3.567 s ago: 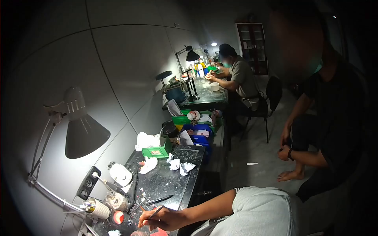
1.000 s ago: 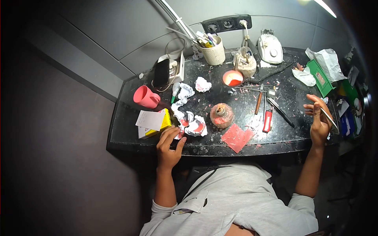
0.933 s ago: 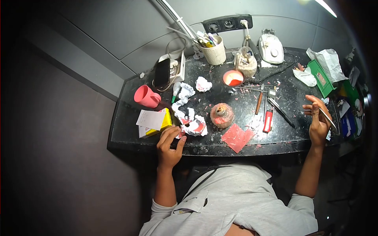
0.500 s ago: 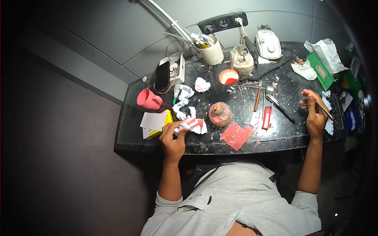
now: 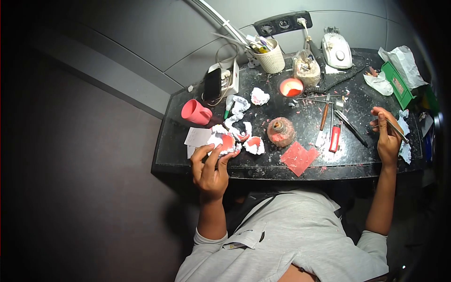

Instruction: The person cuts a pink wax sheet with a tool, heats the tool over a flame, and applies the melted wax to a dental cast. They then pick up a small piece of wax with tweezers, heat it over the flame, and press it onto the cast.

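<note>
My left hand [image 5: 209, 173] is closed on a white plaster dental model [image 5: 228, 142] with red wax on it, tilted up above the table's front edge. Beside it lie white plaster pieces with red wax, one a small piece [image 5: 254, 144] and another a curved one [image 5: 239, 105]. My right hand [image 5: 389, 138] is raised at the right with the thumb up, closed on a thin wax knife [image 5: 398, 128] whose shape is partly hidden by the hand. Between the hands stand a wax-spattered glass spirit burner [image 5: 281, 136] and a red wax sheet [image 5: 299, 159].
A pink mug [image 5: 195, 113], a phone [image 5: 213, 84] and a pen cup [image 5: 271, 58] stand at the left and back. A bowl of red wax [image 5: 291, 87], a red lighter [image 5: 335, 138], a black pen [image 5: 351, 128] and a green box [image 5: 397, 85] are farther right.
My left hand has shifted left and turned the plaster model, so more of its red wax surface shows. A small red-and-white piece now lies uncovered beside it. My right hand keeps the wax knife.
</note>
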Action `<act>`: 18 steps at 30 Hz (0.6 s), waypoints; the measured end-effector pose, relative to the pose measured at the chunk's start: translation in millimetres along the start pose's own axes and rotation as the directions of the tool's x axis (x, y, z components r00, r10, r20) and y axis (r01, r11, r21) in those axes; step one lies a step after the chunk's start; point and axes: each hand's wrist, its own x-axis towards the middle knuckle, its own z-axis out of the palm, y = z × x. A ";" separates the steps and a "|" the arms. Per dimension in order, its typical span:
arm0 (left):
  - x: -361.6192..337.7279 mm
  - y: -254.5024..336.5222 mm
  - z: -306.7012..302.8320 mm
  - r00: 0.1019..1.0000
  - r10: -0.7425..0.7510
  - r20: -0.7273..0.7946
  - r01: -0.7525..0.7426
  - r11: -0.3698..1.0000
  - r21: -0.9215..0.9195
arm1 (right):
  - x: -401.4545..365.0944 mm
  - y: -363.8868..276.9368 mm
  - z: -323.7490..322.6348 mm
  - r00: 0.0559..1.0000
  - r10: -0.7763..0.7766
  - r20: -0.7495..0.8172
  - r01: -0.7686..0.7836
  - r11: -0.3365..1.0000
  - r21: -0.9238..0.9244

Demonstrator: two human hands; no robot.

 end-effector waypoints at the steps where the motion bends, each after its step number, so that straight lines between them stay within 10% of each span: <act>1: 0.3 2.4 -2.0 1.000 0.009 0.001 -0.009 1.000 0.000 | 0.3 0.6 0.1 1.000 -0.008 0.005 0.008 1.000 -0.010; 18: 8.4 12.2 -14.6 0.991 0.135 0.003 -0.135 0.990 -0.044 | 1.3 1.5 -0.8 1.000 0.010 -0.012 -0.010 1.000 -0.002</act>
